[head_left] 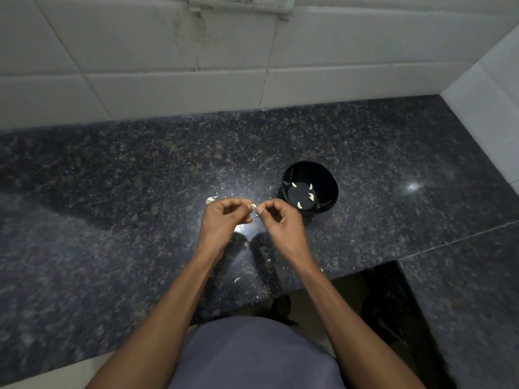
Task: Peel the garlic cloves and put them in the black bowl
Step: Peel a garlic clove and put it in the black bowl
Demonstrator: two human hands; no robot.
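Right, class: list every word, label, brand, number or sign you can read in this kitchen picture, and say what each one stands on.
None can be read.
Black bowl: no label or brand shows.
Switch plate on the tiled wall: cut off at the top edge, no marking legible.
Granite counter: no writing.

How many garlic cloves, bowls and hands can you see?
Garlic cloves in the bowl: 4
Garlic clove held in the hands: 1
Bowl: 1
Hands: 2
Total: 8

garlic clove (253, 206) mostly hidden between fingertips; wall socket (241, 1) cut off by top edge
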